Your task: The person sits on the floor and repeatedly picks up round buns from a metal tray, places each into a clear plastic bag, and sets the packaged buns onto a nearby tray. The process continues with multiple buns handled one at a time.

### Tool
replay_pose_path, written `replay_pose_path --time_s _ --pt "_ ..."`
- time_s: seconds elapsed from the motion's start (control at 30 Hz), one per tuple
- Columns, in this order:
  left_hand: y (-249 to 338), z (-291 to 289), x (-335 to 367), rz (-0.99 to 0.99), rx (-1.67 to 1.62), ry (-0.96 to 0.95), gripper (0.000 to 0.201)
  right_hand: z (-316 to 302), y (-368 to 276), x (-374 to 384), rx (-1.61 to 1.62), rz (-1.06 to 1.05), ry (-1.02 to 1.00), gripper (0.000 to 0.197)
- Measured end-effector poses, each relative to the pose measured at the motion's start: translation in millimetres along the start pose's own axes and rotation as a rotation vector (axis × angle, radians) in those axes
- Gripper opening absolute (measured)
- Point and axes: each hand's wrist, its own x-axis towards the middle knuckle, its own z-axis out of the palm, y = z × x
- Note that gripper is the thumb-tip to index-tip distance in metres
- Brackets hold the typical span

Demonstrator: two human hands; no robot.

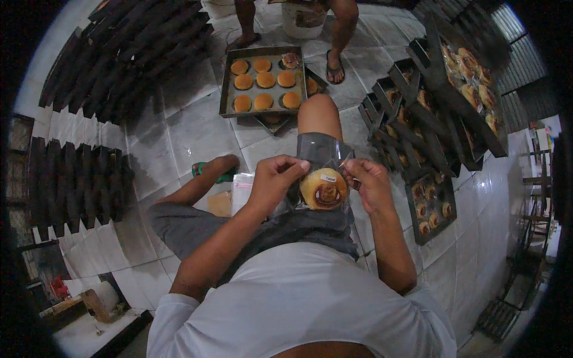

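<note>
A round golden bun [323, 194] with a brown swirl on its lower part lies inside a clear plastic bag [317, 148], over my bent right leg. A small white label shows near the bun's top. My left hand [279, 180] pinches the bag's left side between thumb and fingers, just beside the bun. On the other side, my right hand [369, 181] grips the bag's right side in the same way. A stack of clear bags [242, 188] rests near my left forearm, partly covered by it.
Ahead on the tiled floor, a metal tray [224, 89] of round buns sits on another tray. Filled trays [412, 122] lean stacked at the right, with a smaller tray [422, 230] nearer. Dark trays [77, 185] line the left. Another person's leg [342, 33] stands beside a bucket [302, 22].
</note>
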Motion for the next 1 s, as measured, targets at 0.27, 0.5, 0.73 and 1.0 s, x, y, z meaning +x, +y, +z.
replay_pose_path --time_s 0.27,0.5,0.73,1.0 --pt "37.5 -6.9 3.4 0.044 -0.026 0.106 0.015 13.6 -24.7 -9.7 0.177 -0.041 0.157 0.015" --pt "36.0 -13.6 -14.4 -0.041 -0.168 0.007 0.014 -1.2 -38.6 -32.6 -0.062 -0.108 0.07 0.009" --pt "-43.8 -6.7 -47.0 -0.13 0.155 0.065 0.016 -29.5 71.2 -34.2 -0.094 0.112 0.197 0.015" --pt "-6.0 12.3 -30.9 0.148 0.489 -0.042 0.024 19.8 14.0 -30.6 -0.19 -0.394 -0.094 0.053"
